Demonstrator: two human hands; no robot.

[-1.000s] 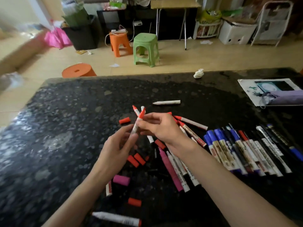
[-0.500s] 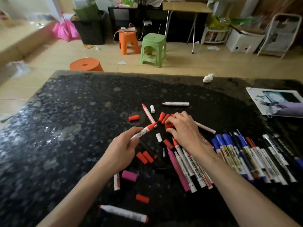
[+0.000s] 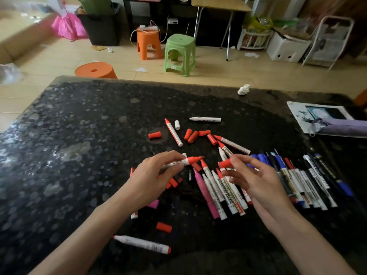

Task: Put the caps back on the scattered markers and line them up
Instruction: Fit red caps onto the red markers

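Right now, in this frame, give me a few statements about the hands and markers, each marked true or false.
1. The left hand holds a red marker with its tip bare. True.
2. The right hand holds nothing. False: it pinches a red cap.
3. That cap is already on the held marker. False: a gap separates them.
4. A pink marker lies on the table. True.
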